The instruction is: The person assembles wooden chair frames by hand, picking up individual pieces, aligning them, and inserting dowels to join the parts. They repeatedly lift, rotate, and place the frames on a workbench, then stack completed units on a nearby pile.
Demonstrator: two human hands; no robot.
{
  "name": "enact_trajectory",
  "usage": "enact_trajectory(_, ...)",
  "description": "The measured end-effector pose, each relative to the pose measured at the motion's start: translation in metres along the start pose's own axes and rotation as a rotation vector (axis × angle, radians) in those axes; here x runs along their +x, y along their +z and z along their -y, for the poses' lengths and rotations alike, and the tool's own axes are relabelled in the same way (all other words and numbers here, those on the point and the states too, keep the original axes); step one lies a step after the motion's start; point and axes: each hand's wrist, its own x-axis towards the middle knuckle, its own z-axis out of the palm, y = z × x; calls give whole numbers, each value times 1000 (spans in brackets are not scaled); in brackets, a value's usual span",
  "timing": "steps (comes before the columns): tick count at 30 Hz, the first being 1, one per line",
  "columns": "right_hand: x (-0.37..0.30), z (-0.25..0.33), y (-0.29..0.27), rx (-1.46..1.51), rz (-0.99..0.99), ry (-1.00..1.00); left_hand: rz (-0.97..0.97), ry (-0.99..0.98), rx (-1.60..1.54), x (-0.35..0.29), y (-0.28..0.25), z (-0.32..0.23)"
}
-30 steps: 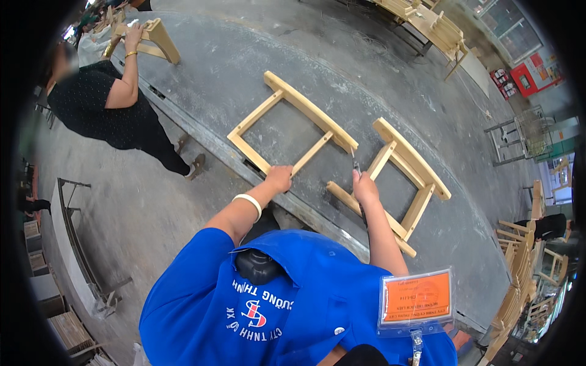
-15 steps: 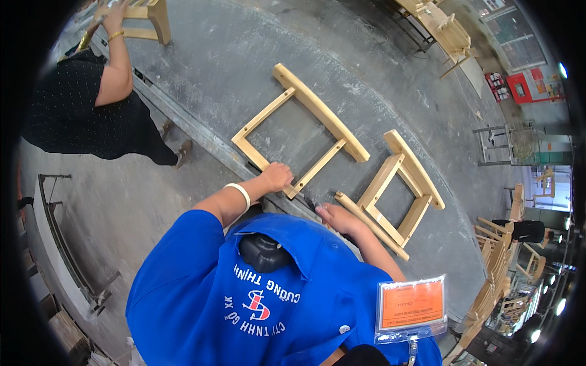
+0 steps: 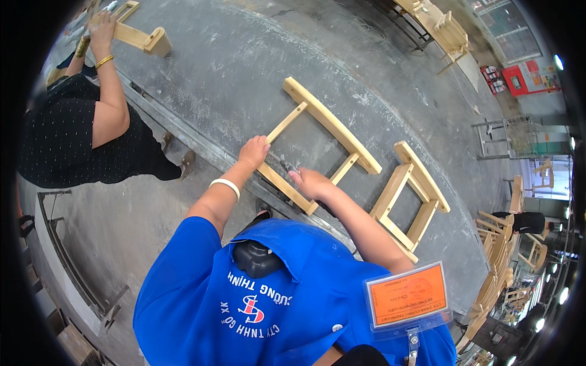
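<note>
A: Far left of the frame?
B: One co-worker (image 3: 67, 134) in dark dotted clothes, hand (image 3: 102, 30) raised at a wooden piece (image 3: 143, 39).
A: Next, along the frame's left end?
B: One left hand (image 3: 254, 150), white bangle (image 3: 227, 188) at the wrist; fingers closed over the frame's left corner.
A: The frame itself?
B: One frame (image 3: 332, 125), pale wood, four bars, the far one broad; lying on the grey desk (image 3: 213, 91), at its near edge.
A: Over the frame's near side?
B: One tool (image 3: 287, 166), slim, dark-tipped, kind unclear, pointing toward the left corner. Whether its tip touches the wood cannot be told.
A: Holding it?
B: One right hand (image 3: 310, 183), closed around the tool, above the frame's near right part.
A: Right of the frame?
B: One second frame (image 3: 392, 190), pale wood, just beside it, on the same desk.
A: Farther right?
B: One metal rack (image 3: 508, 137); one red box (image 3: 522, 79), wall-mounted, well apart from the frame.
</note>
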Motion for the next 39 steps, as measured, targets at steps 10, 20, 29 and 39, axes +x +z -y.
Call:
enact_trajectory(10,75,-12,-58,22,-355,217,27,7,85,17,-2,-21)
enact_trajectory(20,40,-28,-23,127,-242,111,49,5,84,17,-6,-22)
enact_trajectory(29,-93,-91,28,246,-199,334,-113,344,288,14,7,-21)
enact_trajectory(39,-176,-124,90,416,-191,238,348,827,313,-53,48,-70)
